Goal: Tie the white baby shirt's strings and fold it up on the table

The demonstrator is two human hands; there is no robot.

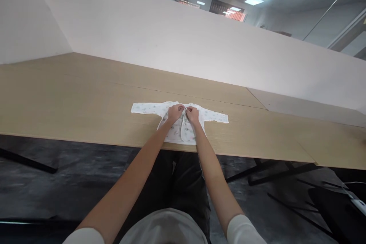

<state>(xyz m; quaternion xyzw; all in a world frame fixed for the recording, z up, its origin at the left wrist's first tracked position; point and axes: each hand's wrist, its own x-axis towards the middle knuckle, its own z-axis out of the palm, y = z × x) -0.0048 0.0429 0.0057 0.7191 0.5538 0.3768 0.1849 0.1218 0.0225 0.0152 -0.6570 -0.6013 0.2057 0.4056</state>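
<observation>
A small white shirt (173,134) with a faint print lies flat on the wooden table, its sleeves spread out to both sides and its hem near the front edge. My left hand (175,112) is closed in a pinch on the shirt at the middle of the neckline. Just to its right, my right hand (192,114) also pinches the shirt's front edge near the collar. The fingertips of both hands almost meet. Below them, one rounded front panel overlaps the other. What exactly lies between the fingertips is too small to make out.
The long wooden table (85,99) runs across the view, with a white wall (160,38) behind it and glass above. Dark table legs and a black chair (331,206) stand at the lower right. A white device (358,205) with a cable is at the right edge.
</observation>
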